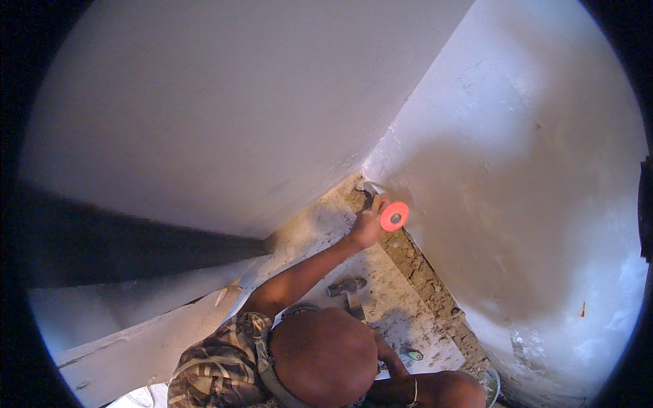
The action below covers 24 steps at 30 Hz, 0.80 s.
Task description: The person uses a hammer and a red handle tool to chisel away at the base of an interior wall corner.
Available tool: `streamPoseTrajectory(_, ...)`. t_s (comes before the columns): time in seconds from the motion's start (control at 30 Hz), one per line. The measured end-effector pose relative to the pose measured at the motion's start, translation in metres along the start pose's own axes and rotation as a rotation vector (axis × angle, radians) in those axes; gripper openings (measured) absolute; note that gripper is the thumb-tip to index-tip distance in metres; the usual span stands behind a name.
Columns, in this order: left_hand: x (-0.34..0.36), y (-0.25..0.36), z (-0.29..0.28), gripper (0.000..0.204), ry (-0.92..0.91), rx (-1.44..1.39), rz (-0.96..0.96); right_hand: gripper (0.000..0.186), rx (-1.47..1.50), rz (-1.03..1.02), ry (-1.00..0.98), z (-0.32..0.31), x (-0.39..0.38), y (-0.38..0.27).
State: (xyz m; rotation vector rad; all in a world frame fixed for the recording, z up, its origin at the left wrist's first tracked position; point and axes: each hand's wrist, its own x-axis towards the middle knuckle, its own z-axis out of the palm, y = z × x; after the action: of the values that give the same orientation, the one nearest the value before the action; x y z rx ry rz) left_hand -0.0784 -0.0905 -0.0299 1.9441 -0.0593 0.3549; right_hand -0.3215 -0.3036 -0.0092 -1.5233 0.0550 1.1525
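Observation:
My left hand (368, 228) is wrapped around a chisel with a round red hand guard (394, 216). The guard's metal striking end faces up toward me, and the tool's grey lower part (369, 193) points into the dirt strip near the wall corner. Below the hand, a hammer (347, 287) shows its dark head and part of its handle; the rest is hidden behind a large rounded area of bare skin, apparently my knee (323, 357). At the lower right, my right arm (428, 389) with a thin bracelet passes behind it. The right hand's fingers are mostly hidden.
Two painted walls (204, 115) meet at the corner. Along the right one runs a strip of broken, crumbly soil (422, 275), beside a pale slab (381, 272) scattered with debris. A small green-rimmed oval thing (415, 354) lies there. At lower left is a wooden board (149, 340).

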Motion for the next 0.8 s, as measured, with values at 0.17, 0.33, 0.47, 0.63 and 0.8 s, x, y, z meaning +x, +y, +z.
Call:
streamPoseTrajectory(0.17,-0.009,0.007,0.004,0.045,-0.049,0.092,0.127,0.023,-0.003,-0.013,-0.021,-0.004,0.0,0.007)
streamPoseTrajectory(0.33,-0.003,0.019,0.011,0.045,0.081,0.066,0.147,0.022,0.155,0.225,-0.032,-0.005,0.001,0.01)
streamPoseTrajectory(0.47,0.014,0.024,0.001,0.048,0.191,0.009,0.12,0.022,0.137,0.229,-0.016,-0.009,0.008,0.033)
streamPoseTrajectory(0.63,0.009,-0.008,0.001,0.044,0.177,0.101,0.124,0.027,0.092,0.249,-0.014,-0.016,0.011,0.046)
streamPoseTrajectory(0.8,-0.015,0.018,0.006,0.047,0.084,0.101,0.029,0.029,0.02,0.295,-0.016,-0.008,0.004,0.008)
